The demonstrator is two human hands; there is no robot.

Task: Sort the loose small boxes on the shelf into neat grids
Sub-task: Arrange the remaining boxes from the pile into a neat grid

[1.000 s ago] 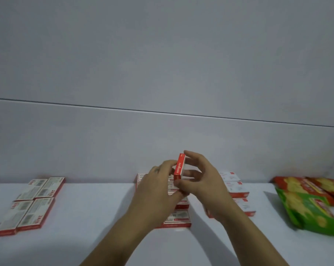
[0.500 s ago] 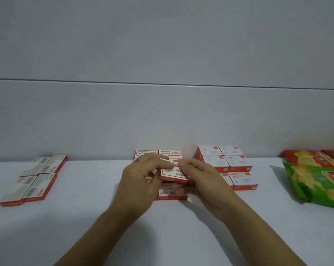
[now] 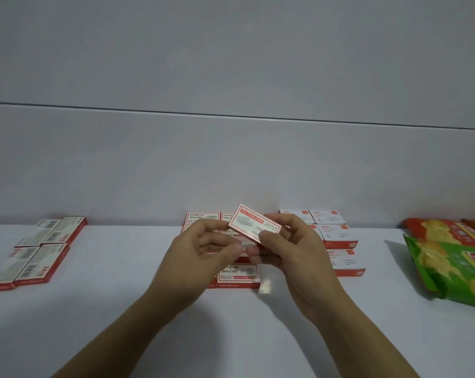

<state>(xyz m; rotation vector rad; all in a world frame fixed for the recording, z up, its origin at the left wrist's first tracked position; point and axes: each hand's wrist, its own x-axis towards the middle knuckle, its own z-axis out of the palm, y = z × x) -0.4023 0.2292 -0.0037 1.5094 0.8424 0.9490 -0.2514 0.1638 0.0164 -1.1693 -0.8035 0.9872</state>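
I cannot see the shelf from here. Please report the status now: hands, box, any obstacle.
Right hand holds small box, tilted, above middle grid. Left hand beside it, fingers curled, empty. Nothing in the way.

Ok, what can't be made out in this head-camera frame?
- Middle grid of red-and-white staple boxes: its centre is hidden by both hands, so no count.
- Small red-bordered box in the right hand: print blurred.
- Green snack bag: cut off by the right edge.
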